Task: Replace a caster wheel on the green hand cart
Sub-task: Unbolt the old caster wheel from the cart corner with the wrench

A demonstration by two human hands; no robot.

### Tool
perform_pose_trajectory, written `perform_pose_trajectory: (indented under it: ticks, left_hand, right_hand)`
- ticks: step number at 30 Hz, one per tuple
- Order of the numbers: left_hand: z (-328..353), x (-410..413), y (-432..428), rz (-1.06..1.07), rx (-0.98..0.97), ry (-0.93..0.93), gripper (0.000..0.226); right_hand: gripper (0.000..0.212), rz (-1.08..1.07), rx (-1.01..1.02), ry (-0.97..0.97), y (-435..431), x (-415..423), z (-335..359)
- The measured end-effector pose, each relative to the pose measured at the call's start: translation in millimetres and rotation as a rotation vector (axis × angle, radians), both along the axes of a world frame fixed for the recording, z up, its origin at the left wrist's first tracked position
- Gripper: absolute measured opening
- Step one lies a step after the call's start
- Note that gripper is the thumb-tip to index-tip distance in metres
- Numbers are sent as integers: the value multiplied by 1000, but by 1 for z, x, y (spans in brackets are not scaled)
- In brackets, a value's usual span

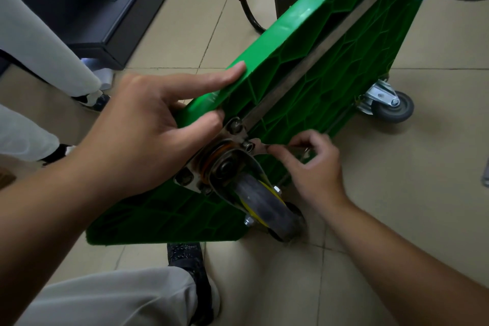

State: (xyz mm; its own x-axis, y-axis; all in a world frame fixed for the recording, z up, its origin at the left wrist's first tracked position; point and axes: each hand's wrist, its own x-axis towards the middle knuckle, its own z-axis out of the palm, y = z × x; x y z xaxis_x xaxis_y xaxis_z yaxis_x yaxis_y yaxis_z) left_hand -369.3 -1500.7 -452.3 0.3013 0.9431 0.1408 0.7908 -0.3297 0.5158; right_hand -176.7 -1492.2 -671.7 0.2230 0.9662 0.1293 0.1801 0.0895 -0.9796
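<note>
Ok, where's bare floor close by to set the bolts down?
Bare tile lies right of the right hand, between the far caster and the forearm. More lies between the green cart's upper edge and the dark cabinet base. Crowded: the near caster plate, where the left hand holds the cart and the right pinches the wrench, and below, by the shoe.

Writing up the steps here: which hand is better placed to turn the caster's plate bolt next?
Right. The right hand pinches a wrench set at the bolt on the caster plate, while the left hand is busy steadying the tipped cart by its edge.
</note>
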Motion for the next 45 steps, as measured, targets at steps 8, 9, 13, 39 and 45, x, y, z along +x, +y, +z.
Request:
perform_pose_trajectory:
  ticks: [8, 9, 13, 39, 45]
  left_hand:
    - [0, -1, -1, 12, -9, -2, 50]
    - [0, -1, -1, 13, -23, -6, 50]
    - [-1, -3, 0, 25, -45, -21, 47]
    - [11, -1, -8, 1, -29, 255, 62]
    - [21, 17, -18, -31, 33, 325, 67]
  right_hand:
    - [60, 125, 597, -711, 42, 54, 96]
    - [61, 151, 674, -807, 45, 55, 110]
    - [58, 235, 868, -1067, 48, 52, 150]
    - [59, 127, 672, -1166, 5, 71, 182]
    - [58, 4, 523, -1238, -25, 83, 189]
